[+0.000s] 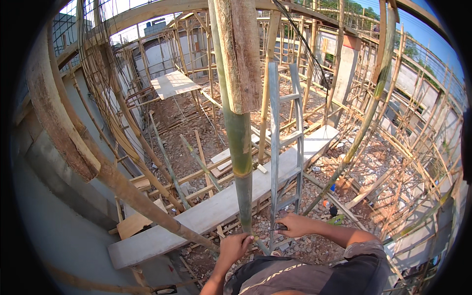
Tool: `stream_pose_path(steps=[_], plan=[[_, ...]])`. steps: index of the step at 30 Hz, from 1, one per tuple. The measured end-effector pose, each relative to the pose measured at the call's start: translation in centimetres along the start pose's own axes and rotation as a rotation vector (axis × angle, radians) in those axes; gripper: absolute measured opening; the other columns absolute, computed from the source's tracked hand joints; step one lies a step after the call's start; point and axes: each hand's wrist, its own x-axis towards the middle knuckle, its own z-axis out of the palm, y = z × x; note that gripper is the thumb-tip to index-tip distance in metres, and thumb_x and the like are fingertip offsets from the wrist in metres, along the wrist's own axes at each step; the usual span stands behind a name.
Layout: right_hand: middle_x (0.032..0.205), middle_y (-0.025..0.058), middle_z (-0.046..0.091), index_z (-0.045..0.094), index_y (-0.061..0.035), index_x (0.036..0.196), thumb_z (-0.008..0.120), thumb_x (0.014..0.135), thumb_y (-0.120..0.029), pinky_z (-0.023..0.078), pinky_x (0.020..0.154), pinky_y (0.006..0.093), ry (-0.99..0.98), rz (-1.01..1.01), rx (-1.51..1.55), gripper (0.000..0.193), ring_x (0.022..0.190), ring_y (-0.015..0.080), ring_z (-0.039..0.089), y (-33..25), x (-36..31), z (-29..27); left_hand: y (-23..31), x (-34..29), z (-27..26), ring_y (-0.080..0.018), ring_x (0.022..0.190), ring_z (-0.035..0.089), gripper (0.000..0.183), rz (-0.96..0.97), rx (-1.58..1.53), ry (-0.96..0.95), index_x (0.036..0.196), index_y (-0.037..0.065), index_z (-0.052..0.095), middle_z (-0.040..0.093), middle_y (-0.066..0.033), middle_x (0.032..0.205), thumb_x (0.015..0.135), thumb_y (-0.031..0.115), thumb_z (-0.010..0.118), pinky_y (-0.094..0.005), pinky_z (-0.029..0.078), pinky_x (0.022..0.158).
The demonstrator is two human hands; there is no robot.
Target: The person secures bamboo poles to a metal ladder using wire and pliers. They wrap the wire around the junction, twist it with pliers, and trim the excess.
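In the middle of the view a thick green bamboo pole (pixel 241 196) stands upright, a rough-barked plank (pixel 241 59) against its upper part. My left hand (pixel 234 249) is closed beside the pole's lower end, its thumb and fingers pinched together; what they hold is too small to make out. My right hand (pixel 295 225) is closed around a small hand tool with a dark handle (pixel 280 227), its tip pointing left toward the pole. The tool's exact kind is not clear. A grey metal ladder (pixel 274 162) rises just beyond my right hand.
A long pale plank (pixel 196 221) crosses behind the pole and ladder. Slanting bamboo poles stand left (pixel 147 209) and right (pixel 361 130). Thin rods or wires (pixel 91 64) hang at upper left, beside a grey wall (pixel 64 216). Rubble (pixel 314 196) covers the ground below.
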Motion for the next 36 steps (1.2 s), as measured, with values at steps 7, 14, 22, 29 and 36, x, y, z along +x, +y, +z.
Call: stream_pose_path(steps=[7,14,22,29,36], plan=[[0.073,0.0235,0.064,0.065,0.0029,0.119,0.061,0.097,-0.034,0.049,0.070,0.0463,-0.071,0.169,0.124,0.043,0.071,0.0404,0.064,2.8,-2.2,0.5,-2.8,-1.4,-1.8,-0.0363,0.071,0.067,0.036,-0.056,-0.032,-0.102,0.092,0.011,0.076,0.067,-0.0137,0.068,0.096,0.042,0.059,-0.0450,0.051,0.065],[0.070,0.0239,0.063,0.064,0.0059,0.102,0.058,0.097,-0.044,0.050,0.070,0.0495,0.022,0.130,0.190,0.050,0.074,0.0442,0.066,2.0,-2.0,5.4,-3.7,-1.8,1.0,-0.0388,0.082,0.068,0.039,0.135,-0.053,-0.256,0.110,0.006,0.070,0.070,-0.0197,0.090,0.095,0.041,0.060,-0.0482,0.052,0.072],[0.074,0.0208,0.065,0.064,0.0026,0.112,0.062,0.098,-0.032,0.051,0.070,0.0461,0.228,0.377,0.365,0.037,0.069,0.0306,0.067,-2.8,-0.3,6.5,0.5,-1.4,2.4,-0.0408,0.101,0.067,0.055,-0.076,-0.013,-0.306,0.141,0.009,0.046,0.070,-0.0254,0.104,0.096,0.039,0.060,-0.0496,0.052,0.083],[0.081,0.0067,0.056,0.051,-0.0032,0.100,0.051,0.106,-0.029,0.053,0.083,0.0430,1.441,-0.178,1.090,0.026,0.075,0.0213,0.059,0.6,2.6,6.7,-3.8,-3.0,3.0,-0.0418,0.107,0.064,0.050,-0.048,-0.179,-0.416,0.138,0.010,0.050,0.067,-0.0273,0.112,0.100,0.042,0.054,-0.0469,0.050,0.089],[0.077,0.0033,0.051,0.052,-0.0070,0.097,0.054,0.104,-0.027,0.051,0.070,0.0392,1.480,-0.170,1.556,0.021,0.070,0.0193,0.055,1.2,0.7,-2.4,-16.5,-5.7,11.1,-0.0399,0.103,0.066,0.051,-0.331,0.020,-0.476,0.138,0.015,0.053,0.069,-0.0212,0.109,0.097,0.045,0.056,-0.0463,0.051,0.088]])
